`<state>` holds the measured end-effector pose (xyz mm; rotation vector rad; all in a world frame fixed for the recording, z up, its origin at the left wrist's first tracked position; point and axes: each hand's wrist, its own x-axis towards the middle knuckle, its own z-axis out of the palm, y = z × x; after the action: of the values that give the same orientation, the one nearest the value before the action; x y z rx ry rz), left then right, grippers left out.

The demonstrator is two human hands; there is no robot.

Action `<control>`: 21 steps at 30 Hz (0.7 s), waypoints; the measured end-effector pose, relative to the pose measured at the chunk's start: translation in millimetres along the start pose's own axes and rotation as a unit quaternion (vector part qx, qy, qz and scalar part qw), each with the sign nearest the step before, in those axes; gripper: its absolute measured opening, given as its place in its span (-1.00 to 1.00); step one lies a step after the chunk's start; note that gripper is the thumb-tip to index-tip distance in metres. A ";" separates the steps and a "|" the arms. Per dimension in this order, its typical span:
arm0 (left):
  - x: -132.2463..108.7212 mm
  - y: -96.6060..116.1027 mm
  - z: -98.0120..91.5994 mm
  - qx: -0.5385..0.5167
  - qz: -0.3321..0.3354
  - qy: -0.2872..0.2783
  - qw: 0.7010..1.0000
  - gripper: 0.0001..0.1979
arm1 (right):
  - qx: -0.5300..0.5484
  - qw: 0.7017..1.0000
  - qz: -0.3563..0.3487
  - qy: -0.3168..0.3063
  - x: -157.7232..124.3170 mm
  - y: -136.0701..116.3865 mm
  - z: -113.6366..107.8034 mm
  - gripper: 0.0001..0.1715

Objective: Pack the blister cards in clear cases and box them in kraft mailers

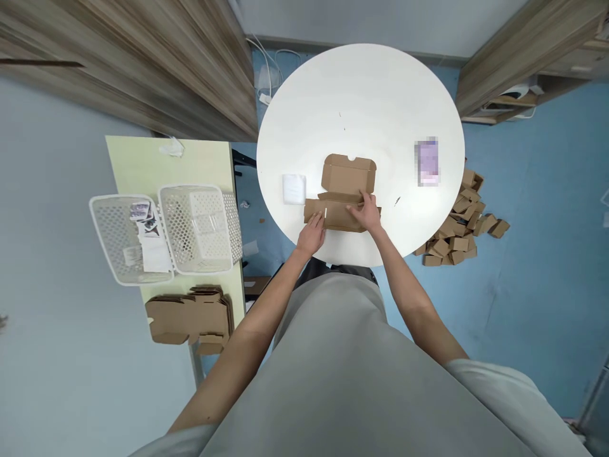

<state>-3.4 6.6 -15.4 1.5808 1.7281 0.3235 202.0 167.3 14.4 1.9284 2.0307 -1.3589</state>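
Note:
A brown cardboard box (349, 178), partly folded, lies spread on the white round table (361, 89) in front of me. Its lid panel, with a small notch at the far edge, points away from me. My left hand (311, 235) rests with extended fingers on the near left end of the box. With thumb and fingers, my right hand (365, 212) grips the box around the fold between base and lid, toward the right. A flat white square packet (294, 189) lies left of the box. Farther right is a purple item (428, 162), blurred by pixelation.
At left, a pale yellow table (128, 165) carries two white plastic baskets (228, 231), one with printed papers (151, 238). Flat cardboard blanks (188, 317) are stacked nearer me. Many small boxes (457, 228) heap on the blue floor at right. Cables (269, 70) run behind the table.

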 end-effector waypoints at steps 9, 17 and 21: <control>10.0 -0.3 -4.4 -0.092 -0.115 0.047 0.988 -0.03 | -0.124 0.987 -0.057 -0.082 -51.6 30.7 15.8 0.70; 30.9 8.9 -30.0 -0.022 -0.129 0.027 0.991 -0.25 | -0.204 0.975 -0.063 -0.057 -55.2 21.9 19.0 0.38; 39.2 19.0 -36.6 0.019 -0.124 -0.016 0.992 -0.48 | -0.209 0.974 -0.057 -0.066 -53.5 19.3 15.9 0.40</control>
<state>-11.8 57.9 7.7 1.3698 1.8908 0.1410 221.9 112.4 23.8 1.5249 2.1708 -0.9443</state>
